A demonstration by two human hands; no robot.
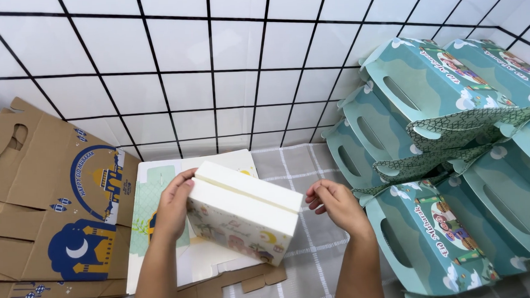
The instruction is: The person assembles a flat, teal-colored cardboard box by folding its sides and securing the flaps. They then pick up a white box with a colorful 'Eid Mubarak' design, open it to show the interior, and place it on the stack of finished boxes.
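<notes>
A: Head view, quick pass. White box (244,218) is centre frame, above a grey checked cloth (317,248). Long axis runs from upper left to lower right, tilted, so the far end near the left hand sits higher. Plain cream top face is up with a seam along it; the printed side panel with small coloured pictures faces the camera.

B: Grip?

A: Left hand (173,205) is wrapped on the box's left end, fingers curled over the upper edge, thumb side hidden behind the box. It has hold of it. Right hand (334,204) is just beside the box's right end, fingers loosely bent and half open, holding nothing. Touching or a hair apart, cannot tell.

B: Surroundings?

A: Under the box lie flat white box blanks (155,231) with pale green print. Left of those, a stack of flat brown cardboard blanks (53,206) with blue moon and mosque print. Right side, a pile of assembled teal carry boxes (432,159) with handle slots, close to the right forearm. White tiled wall (214,68) with dark grout lines behind everything.

B: Anything blocking?

A: Teal pile crowds the right side; blanks sit directly beneath the box.
</notes>
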